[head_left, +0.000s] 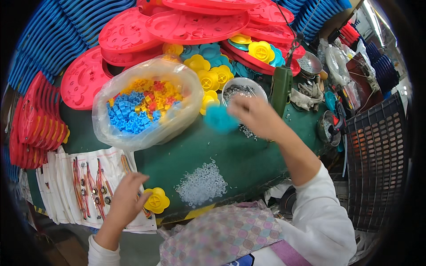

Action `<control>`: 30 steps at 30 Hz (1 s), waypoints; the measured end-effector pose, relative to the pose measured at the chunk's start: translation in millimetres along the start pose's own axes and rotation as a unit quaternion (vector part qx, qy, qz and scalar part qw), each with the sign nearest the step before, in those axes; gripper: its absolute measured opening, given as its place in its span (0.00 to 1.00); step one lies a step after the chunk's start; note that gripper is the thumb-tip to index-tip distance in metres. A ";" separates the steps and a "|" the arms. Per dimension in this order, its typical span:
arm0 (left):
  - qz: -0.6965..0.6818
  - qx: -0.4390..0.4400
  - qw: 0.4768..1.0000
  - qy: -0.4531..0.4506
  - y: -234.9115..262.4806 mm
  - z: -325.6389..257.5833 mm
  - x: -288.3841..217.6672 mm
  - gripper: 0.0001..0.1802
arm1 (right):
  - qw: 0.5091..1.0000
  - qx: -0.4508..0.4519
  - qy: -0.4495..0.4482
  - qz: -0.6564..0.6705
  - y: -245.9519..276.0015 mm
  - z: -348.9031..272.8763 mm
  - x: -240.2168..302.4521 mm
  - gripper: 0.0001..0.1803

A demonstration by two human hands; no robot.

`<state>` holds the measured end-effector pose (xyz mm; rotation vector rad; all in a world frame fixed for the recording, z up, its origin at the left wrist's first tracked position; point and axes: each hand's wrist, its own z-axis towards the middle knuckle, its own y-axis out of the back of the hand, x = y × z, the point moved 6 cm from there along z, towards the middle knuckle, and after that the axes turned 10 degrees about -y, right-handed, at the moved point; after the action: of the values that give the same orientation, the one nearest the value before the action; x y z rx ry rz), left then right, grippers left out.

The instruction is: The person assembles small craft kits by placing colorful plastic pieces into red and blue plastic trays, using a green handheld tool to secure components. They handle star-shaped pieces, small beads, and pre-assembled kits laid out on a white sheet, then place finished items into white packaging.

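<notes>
Left hand [126,195] is low at seven o'clock, fingers curled narrowly on a yellow flower-shaped piece [156,200] at the near edge of the green table [248,155], beside the printed white sheets [80,186]. Right hand [257,116] is up near the middle, blurred, with a blue flower-shaped piece [218,119] at its fingertips; I cannot tell how tightly it is pinched. Just beyond, at twelve o'clock from that hand, sits a metal bowl [243,88]. A bag of small blue, yellow and red parts [144,104] lies at ten o'clock; white washers [202,184] are heaped near the front.
</notes>
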<state>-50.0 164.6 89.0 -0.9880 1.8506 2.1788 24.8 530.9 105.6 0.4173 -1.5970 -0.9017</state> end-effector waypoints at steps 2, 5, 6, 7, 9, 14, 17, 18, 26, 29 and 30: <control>-0.049 -0.051 0.997 -0.022 22.4 38.4 -7.0 0.21 | 0.982 0.185 -0.010 0.036 -22.4 -45.4 -14.7 0.14; -0.130 -0.091 0.986 -0.053 37.5 96.6 -34.5 0.18 | 0.953 0.279 -0.098 -0.056 -55.3 -67.0 -45.0 0.16; -0.138 -0.104 0.982 -0.076 39.9 112.4 -42.1 0.17 | 0.960 0.238 -0.116 -0.094 -53.5 -67.0 -44.3 0.16; -0.137 -0.091 0.982 -0.093 41.2 129.0 -52.9 0.16 | 0.963 0.200 -0.126 -0.131 -51.8 -62.8 -39.8 0.16; -0.081 -0.102 0.983 -0.130 48.3 149.1 -72.8 0.14 | 0.975 0.131 -0.100 -0.148 -43.2 -47.9 -15.0 0.17; 0.063 -0.385 0.919 -0.057 135.4 163.5 14.0 0.17 | 0.997 -0.038 0.038 -0.056 -23.4 -26.0 32.2 0.17; 0.259 -0.557 0.779 0.123 198.7 87.7 154.9 0.30 | 0.994 0.083 0.017 0.064 -36.4 -18.2 48.9 0.16; 0.195 -0.582 0.758 0.223 195.4 64.4 205.5 0.31 | 0.988 0.124 0.009 0.093 -42.8 -17.2 52.0 0.15; -0.456 -0.583 0.651 0.168 173.7 73.6 265.1 0.18 | 0.984 0.141 0.080 0.076 -60.7 -26.0 59.1 0.15; -0.479 -0.637 0.592 0.118 200.2 51.5 238.7 0.16 | 0.984 0.142 0.059 0.094 -57.0 -34.2 52.3 0.15; -0.445 -0.620 0.637 0.106 208.6 40.3 222.0 0.16 | 0.983 0.143 0.045 0.111 -54.2 -36.7 49.5 0.15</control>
<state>-339.9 80.3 146.0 -1.7596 -0.5825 2.3085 36.2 450.0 98.7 0.4627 -1.6557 -0.4797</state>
